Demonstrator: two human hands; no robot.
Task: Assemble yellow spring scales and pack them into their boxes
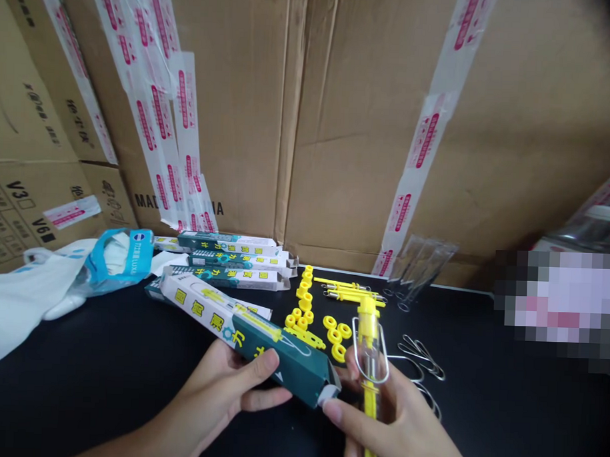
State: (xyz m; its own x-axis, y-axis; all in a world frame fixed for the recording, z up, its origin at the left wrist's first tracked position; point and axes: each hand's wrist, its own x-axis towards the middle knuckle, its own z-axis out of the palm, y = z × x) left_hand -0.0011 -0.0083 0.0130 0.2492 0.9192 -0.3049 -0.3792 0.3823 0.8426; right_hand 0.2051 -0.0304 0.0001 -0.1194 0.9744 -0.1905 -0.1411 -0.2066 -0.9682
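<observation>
My left hand (232,379) is closed around a long green-and-white spring scale box (285,354), its thumb along the printed front. The box tilts down to the right, with its end flap open near my right hand (403,418). In that hand I grip a tubular spring scale (367,331), upright, with a clear barrel, yellow cap and wire loop at the top. My right thumb touches the edge of the box's open end. Beyond the hands lie yellow rings (334,335), a group of yellow caps (305,292) and yellow inner rods with springs (355,293).
Several similar boxes (234,261) are stacked at the back. Bent wire hooks (423,359) lie right of my right hand, with clear tubes (421,269) behind them. A blue-and-white plastic package (118,258) sits on the left. Taped cardboard (349,123) walls the black table's far side.
</observation>
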